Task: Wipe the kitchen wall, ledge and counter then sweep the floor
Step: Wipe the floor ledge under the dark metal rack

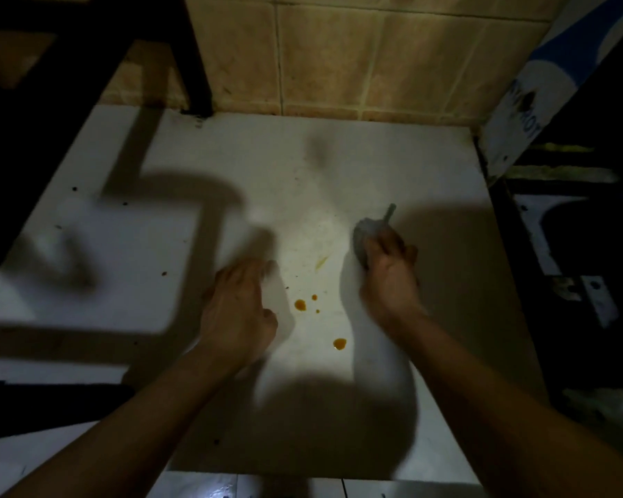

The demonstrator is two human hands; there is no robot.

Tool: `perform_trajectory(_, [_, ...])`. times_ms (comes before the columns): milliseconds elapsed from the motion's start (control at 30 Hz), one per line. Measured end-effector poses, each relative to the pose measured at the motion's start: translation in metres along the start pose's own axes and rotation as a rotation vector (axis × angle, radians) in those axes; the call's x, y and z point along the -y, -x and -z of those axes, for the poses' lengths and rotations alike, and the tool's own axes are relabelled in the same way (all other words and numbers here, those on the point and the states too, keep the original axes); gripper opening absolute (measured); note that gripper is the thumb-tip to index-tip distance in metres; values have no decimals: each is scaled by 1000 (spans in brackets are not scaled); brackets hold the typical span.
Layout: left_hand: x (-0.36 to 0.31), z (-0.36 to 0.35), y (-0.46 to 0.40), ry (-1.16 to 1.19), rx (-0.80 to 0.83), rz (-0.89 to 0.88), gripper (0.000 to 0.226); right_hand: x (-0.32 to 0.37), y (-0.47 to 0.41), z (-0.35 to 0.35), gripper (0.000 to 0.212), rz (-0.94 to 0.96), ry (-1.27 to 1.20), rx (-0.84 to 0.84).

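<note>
A white counter fills the middle of the head view, lit by a small pool of light. Orange drops and a larger orange spot lie on it between my hands, with a faint yellow smear above them. My right hand grips a bunched grey cloth and holds it against the counter right of the stains. My left hand rests on the counter left of the stains, fingers spread and relaxed, blurred. The tan tiled wall rises behind the counter.
A black frame leg stands at the back left corner. A white and blue box leans at the right edge, with a dark stove area beyond it. Small dark specks dot the counter's left side. White floor tiles show below the front edge.
</note>
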State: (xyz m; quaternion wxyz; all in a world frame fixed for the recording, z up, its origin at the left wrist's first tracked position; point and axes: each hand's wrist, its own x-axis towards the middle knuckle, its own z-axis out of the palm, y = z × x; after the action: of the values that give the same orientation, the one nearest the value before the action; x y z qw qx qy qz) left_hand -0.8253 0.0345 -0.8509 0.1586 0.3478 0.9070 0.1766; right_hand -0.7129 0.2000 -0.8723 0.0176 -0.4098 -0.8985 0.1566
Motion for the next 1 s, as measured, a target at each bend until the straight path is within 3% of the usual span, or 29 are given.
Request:
perform_trajectory(100, [-1,1,3,9,8,24,72,34,24,0,67,245,-34,130])
perform_trajectory(233, [-6,-1,1,5,16,2,72,14,14,4,67,367,-37,154])
perform_trajectory(300, [-9,-2,-2,-8,25,-11,72,-16,-1,3,62,230,-65,61])
perform_trajectory(400, [-14,-4,-8,-19,38,-30,71,-33,-8,2,61,-14,91,16])
perform_trajectory(467, [-20,-5,-11,4,48,-36,70,-22,4,2,59,57,70,62])
perform_trajectory(633, [-54,-13,-14,51,80,-55,71,0,44,22,79,269,49,291])
perform_trajectory(767, [-79,-17,-17,64,106,-86,71,-27,28,34,49,133,-251,253])
perform_trajectory(900, [-89,-14,-18,67,147,-71,72,-59,17,53,64,75,-1,236])
perform_trajectory(1000, [-96,-7,-13,59,148,-70,72,-63,23,75,67,48,-8,271])
